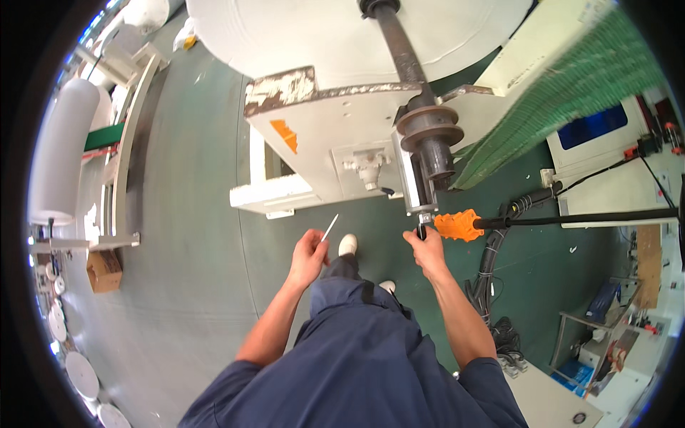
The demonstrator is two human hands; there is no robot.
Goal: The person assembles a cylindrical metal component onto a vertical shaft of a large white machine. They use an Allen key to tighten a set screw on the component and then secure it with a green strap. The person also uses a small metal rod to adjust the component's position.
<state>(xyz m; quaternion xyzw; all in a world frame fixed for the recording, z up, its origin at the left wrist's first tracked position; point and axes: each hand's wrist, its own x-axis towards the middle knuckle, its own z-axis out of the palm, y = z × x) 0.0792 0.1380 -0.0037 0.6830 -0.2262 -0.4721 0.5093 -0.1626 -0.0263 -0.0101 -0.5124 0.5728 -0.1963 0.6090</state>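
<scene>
The right hand (427, 250) is closed around a small dark handle (421, 231) at the lower end of the machine's side frame (335, 135), just left of an orange fitting (457, 225) on a long dark bar (578, 217) that runs away to the right. The handle looks rigid and fixed to the frame, so it should resist a firm pull or turn; the grip belongs on its short dark stub, clear of the orange part.

The left hand (308, 255) is pinched shut on a thin white stick (330, 227), its free end pointing up and right toward the frame. It looks light, stiff and easy to snap or drop, best held low, as it is.

Farther out, a dark steel shaft (410, 78) passes through a flanged collar (429, 127) and carries a very large white roll (335, 28), surely heavy. Green sheet material (571, 93) slopes to the far right.

Counted: one handle, one stick, one orange fitting, one shaft, two white shoes (347, 245) on the green floor (200, 235), and a bundle of black cables (489, 278) at right.
</scene>
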